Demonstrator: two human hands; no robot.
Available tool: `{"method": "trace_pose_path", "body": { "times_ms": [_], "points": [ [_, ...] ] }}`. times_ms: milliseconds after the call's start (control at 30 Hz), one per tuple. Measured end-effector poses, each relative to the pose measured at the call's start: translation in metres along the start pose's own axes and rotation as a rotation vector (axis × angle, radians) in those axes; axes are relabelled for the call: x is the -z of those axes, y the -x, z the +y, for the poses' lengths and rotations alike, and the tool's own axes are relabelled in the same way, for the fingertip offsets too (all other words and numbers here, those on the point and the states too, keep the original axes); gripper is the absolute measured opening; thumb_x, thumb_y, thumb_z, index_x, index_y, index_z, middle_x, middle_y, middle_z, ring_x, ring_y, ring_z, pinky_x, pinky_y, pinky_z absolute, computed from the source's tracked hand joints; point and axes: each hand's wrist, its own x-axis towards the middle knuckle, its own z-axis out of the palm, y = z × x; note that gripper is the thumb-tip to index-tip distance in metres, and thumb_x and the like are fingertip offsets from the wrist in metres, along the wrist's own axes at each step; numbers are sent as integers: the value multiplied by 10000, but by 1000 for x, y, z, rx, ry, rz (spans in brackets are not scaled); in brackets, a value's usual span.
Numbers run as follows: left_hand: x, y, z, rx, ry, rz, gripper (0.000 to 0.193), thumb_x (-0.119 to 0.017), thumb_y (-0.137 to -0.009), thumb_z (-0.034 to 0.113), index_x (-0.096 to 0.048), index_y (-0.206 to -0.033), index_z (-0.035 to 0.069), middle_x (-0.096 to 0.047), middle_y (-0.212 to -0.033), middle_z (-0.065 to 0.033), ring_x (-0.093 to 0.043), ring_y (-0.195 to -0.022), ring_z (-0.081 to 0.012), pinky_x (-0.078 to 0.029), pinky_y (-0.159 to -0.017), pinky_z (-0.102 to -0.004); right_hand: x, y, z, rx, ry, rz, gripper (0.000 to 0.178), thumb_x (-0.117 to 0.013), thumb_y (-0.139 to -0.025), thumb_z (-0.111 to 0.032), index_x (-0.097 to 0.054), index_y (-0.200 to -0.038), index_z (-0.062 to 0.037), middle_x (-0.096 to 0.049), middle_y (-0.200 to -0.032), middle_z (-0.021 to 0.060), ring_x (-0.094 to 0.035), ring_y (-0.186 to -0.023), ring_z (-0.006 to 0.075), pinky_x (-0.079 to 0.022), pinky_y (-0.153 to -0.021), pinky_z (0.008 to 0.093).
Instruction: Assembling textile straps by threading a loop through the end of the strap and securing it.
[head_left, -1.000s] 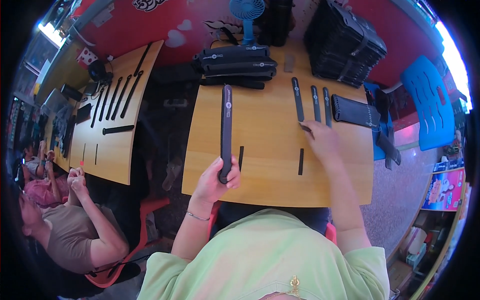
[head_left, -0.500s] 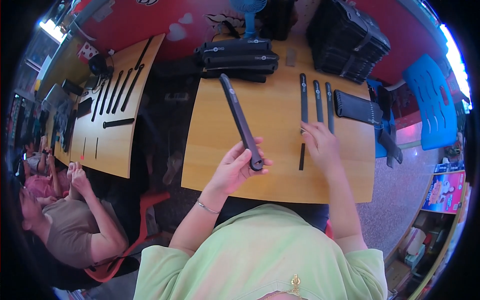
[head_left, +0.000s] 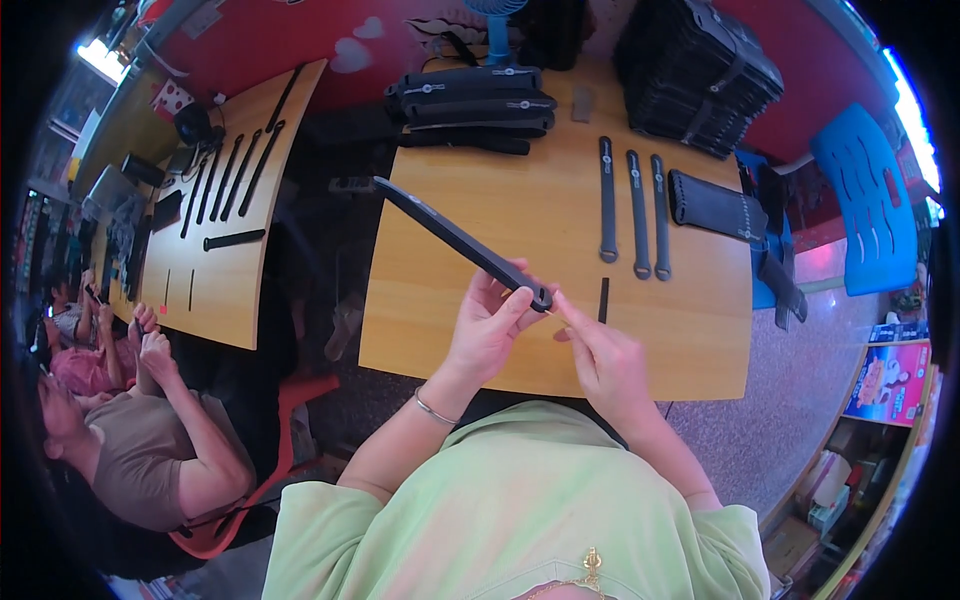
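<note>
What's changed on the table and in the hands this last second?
The right hand let go of the leftmost flat strap of three, now less slanted, and moved left and nearer the body, to the near end of the held black strap. The left hand shifted right, and that strap's far end swung left. The other two flat straps and black pouch stayed put.

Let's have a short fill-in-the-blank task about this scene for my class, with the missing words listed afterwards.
1. The bracelet is on the person's ____ wrist.
2. The right hand is at the nearer ____ of the held strap.
3. Left of the black pouch, the flat straps lying side by side number ____.
4. The chair at the far right is ____.

Missing words: left; end; three; blue.
</note>
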Motion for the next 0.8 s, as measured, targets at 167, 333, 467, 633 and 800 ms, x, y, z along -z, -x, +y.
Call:
{"method": "trace_pose_path", "body": {
  "times_ms": [167,333,467,633,800],
  "points": [
    [-4,0,-4,-43,-58,40,335,-577,-878,-6,-466,-1188,55,-581,-1042,-76,-599,-1045,-251,-515,-904,-371,-6,1,7,17,14,66,472,-575,-830,-13,-540,-1273,-172,-667,-811,89,-650,-684,241,-495,-583,333],
    [-4,0,-8,-155,-128,2,319,-570,-880,-9,-465,-1174,57,-597,-1052,-100,-587,-1070,-285,-523,-892,-376,-8,2,9,28,41,80,486,-586,-811,-12,-552,-1262,-189,-660,-803,75,-639,-675,236,-488,-569,332],
    [-5,0,-10,-202,-154,11,317,-580,-871,-16,-467,-1159,56,-606,-1041,-106,-587,-1073,-282,-517,-892,-373,-7,3,9,39,144,65,493,-596,-792,-12,-570,-1246,-202,-653,-803,59,-625,-664,218,-479,-555,326],
    [-6,-1,-14,-290,-268,40,323,-608,-847,-35,-489,-1135,52,-617,-1017,-106,-596,-1054,-253,-506,-884,-345,-8,1,8,66,235,79,465,-601,-797,-22,-588,-1226,-203,-659,-799,53,-605,-618,213,-470,-539,321],
    [-6,-1,-17,-392,-313,45,327,-610,-830,-72,-498,-1118,33,-596,-1019,-92,-591,-1051,-235,-491,-894,-320,-11,-5,-2,-266,-219,-3,430,-527,-879,-34,-512,-1287,-171,-685,-786,31,-544,-502,125,-434,-498,274]
  ]
}}
